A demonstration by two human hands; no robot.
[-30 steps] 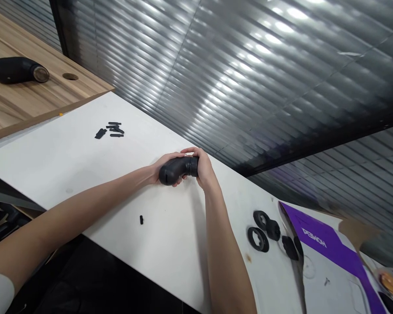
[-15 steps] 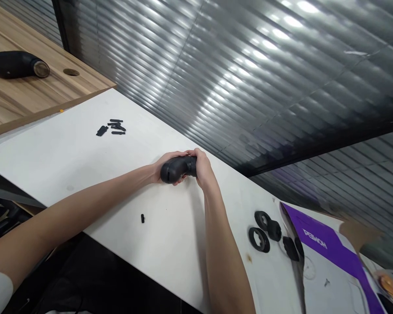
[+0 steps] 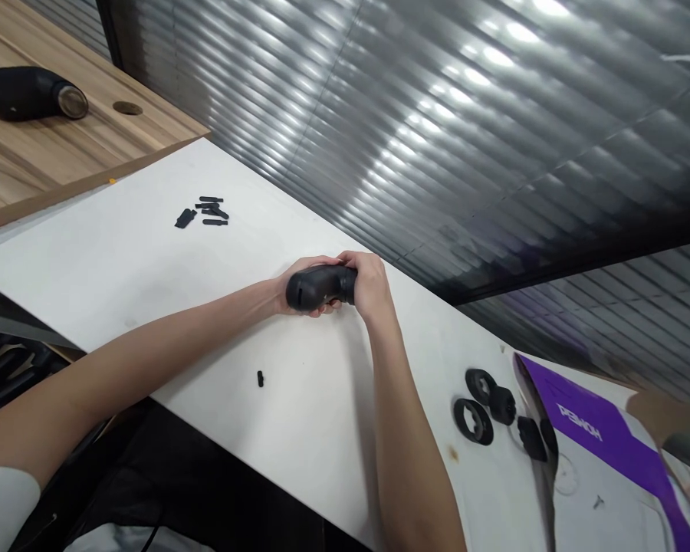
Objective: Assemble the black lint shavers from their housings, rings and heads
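Observation:
A black curved handheld device housing (image 3: 318,287) is held level above the white table by both hands. My left hand (image 3: 287,285) is closed around it from behind and below, with fingertips showing under its lower edge. My right hand (image 3: 372,285) is wrapped over its right end, where a ring-like collar is mostly covered. The rounded left end has a dark slot and faces me. On the table nearer to me lies a small black part (image 3: 261,379), apart from both hands.
Several flat black pieces (image 3: 211,210) lie at the back left. Black rings (image 3: 472,422) and short cylinders lie at right beside a purple-and-white box (image 3: 603,452). Another curved black housing (image 3: 26,93) rests on the wooden table (image 3: 100,149). A corrugated metal wall (image 3: 414,115) borders the table.
The view has shifted slightly. The housing has turned a little in my hands, and my right hand now covers more of its collar end. Both hands keep their hold.

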